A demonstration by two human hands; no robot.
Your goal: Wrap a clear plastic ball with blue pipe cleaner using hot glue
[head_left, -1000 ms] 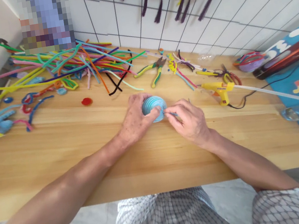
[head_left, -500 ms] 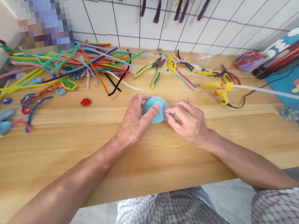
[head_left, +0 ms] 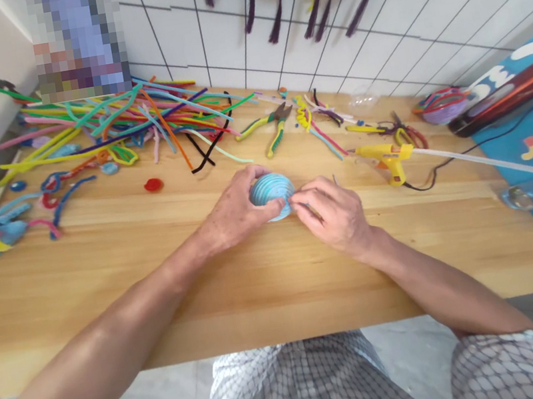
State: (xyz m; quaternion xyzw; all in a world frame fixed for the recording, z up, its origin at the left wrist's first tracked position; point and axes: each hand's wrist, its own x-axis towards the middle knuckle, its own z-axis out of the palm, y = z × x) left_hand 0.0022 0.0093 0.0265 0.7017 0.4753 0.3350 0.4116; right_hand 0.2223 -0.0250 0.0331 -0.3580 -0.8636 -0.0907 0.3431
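Observation:
A light-blue ball wound in coiled pipe cleaner (head_left: 269, 189) is held just above or on the wooden table, in front of me. My left hand (head_left: 242, 208) is closed around its left side, with the thumb pressed on the near face. At the ball's right edge my right hand (head_left: 334, 212) makes a pinch, thumb against forefinger. What lies between those fingertips is too small to make out, though it touches or nearly touches the coil.
Loose pipe cleaners (head_left: 133, 123) in many colours heap at the back left. Pliers (head_left: 273, 129) lie behind the ball. A yellow glue gun (head_left: 388, 158) with a long glue stick and cord rests to the right. A red disc (head_left: 154, 185) sits left of centre.
The ball has turned slightly in my left hand, its coiled side tipping more to the right. My left thumb has slid lower on it. My right hand keeps its pinch.

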